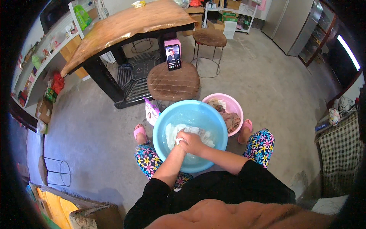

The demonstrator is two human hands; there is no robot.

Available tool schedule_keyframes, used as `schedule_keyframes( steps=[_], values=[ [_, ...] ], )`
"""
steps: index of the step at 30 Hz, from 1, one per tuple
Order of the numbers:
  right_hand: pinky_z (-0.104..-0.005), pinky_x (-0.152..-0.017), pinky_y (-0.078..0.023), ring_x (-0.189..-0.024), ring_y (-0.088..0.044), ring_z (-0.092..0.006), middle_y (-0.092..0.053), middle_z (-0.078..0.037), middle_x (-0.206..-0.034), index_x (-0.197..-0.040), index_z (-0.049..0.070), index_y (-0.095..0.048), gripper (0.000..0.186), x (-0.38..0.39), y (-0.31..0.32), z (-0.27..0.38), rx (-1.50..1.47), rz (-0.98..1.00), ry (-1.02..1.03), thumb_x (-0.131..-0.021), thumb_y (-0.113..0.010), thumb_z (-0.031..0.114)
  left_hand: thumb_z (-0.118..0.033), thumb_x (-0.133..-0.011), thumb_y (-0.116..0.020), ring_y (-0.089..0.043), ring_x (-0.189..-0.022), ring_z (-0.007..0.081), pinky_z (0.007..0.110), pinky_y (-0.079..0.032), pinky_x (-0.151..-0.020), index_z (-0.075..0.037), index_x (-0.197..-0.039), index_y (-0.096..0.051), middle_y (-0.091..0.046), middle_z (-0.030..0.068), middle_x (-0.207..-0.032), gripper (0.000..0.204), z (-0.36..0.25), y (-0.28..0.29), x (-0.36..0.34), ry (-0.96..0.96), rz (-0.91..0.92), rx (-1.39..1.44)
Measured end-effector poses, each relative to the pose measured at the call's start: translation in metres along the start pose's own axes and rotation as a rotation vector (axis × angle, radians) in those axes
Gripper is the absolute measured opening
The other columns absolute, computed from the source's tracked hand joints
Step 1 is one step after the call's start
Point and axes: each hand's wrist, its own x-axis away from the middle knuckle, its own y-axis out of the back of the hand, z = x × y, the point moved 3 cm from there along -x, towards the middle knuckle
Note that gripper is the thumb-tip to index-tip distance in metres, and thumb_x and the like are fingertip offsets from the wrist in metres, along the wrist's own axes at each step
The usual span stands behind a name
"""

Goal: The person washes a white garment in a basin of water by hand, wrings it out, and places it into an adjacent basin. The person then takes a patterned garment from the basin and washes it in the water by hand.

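A light blue basin [159,150] stands on the floor between my feet, with water and a soaked white cloth [172,131] in it. Over the middle of the basin my two hands meet, closed and pressed together on the cloth. My left hand [181,144] is mostly covered by the right, and a bit of white fabric shows by its wrist. My right hand [193,142] wraps across from the right side, its fingertips hidden. Part of the cloth spreads out in the water around both hands.
A pink basin [241,108] with brownish clothes touches the blue one at right. A purple-white packet [151,113] stands at left. Beyond is a brown padded stool [173,82] carrying a propped phone [173,57]. Farther back are a wooden table [133,19] and another stool [209,37].
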Motion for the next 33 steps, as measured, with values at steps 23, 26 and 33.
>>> schedule_keyframes(
  steps=[23, 26, 33],
  values=[
    [-0.0399, -0.087, -0.039, -0.099, -0.048, -0.0372, -0.053, -0.023, -0.103, -0.111, 0.01, -0.053, 0.041, -0.048, -0.005, -0.097, 0.273, 0.208, -0.317, -0.07, -0.051, 0.014, -0.018, -0.084, -0.043, -0.052, -0.098, 0.0273, 0.035, -0.042, -0.079, -0.002, -0.111, -0.049, -0.052, 0.0184, -0.108, 0.032, -0.019, -0.027, 0.004, -0.04, -0.256, 0.863],
    [-0.0412, -0.09, -0.037, -0.105, -0.045, -0.0382, -0.049, -0.024, -0.11, -0.109, 0.009, -0.054, 0.038, -0.051, -0.005, -0.155, 0.1, 0.299, -0.392, -0.072, -0.052, 0.019, -0.018, -0.082, -0.044, -0.053, -0.093, 0.026, 0.036, -0.043, -0.077, -0.003, -0.109, -0.05, -0.054, 0.0133, -0.104, 0.031, -0.04, 0.003, 0.009, 0.27, 0.129, 1.368],
    [-0.0394, -0.088, -0.038, -0.099, -0.051, -0.032, -0.055, -0.021, -0.103, -0.105, 0.003, -0.056, 0.034, -0.045, -0.021, -0.168, 0.341, -0.04, -0.409, -0.078, -0.049, 0.022, -0.025, -0.081, -0.039, -0.051, -0.096, 0.0267, 0.038, -0.039, -0.084, -0.005, -0.111, -0.048, -0.053, 0.0105, -0.107, 0.037, -0.021, -0.004, 0.014, 0.688, 0.166, 2.019]
  ],
)
